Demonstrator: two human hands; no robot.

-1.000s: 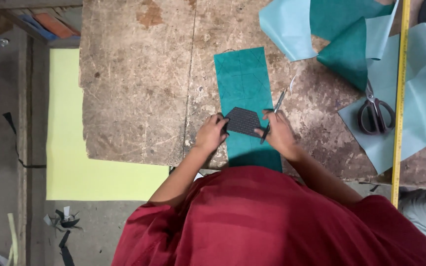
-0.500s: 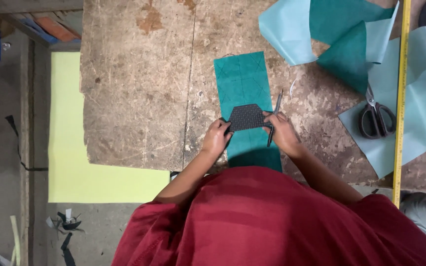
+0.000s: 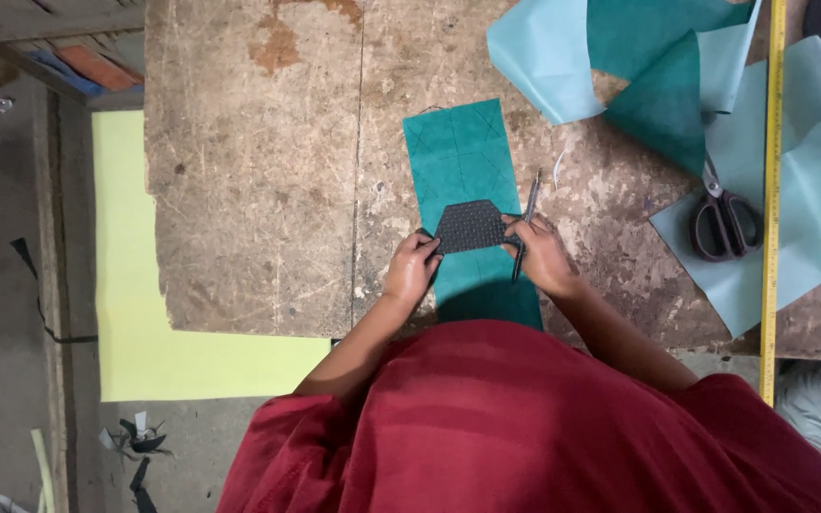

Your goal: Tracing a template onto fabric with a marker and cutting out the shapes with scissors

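Head view, looking down. Showed a scarred wooden desk (image 3: 258, 190) beneath everything. Lay left of the teal strip: a pale yellow sheet (image 3: 130, 285) on the floor. Spread to the strip's upper right: light blue and teal fabric (image 3: 810, 180), with black scissors (image 3: 724, 223) and a yellow measuring tape (image 3: 772, 190) on it. Ran lengthwise down the desk's middle: the teal strip (image 3: 463, 157). Sat flat on the strip's lower half: a dark perforated template (image 3: 470, 226). Pinched the template's left edge: left hand (image 3: 412, 271). Pressed the template's right edge while gripping a thin metal tool (image 3: 525, 223): right hand (image 3: 544, 258).
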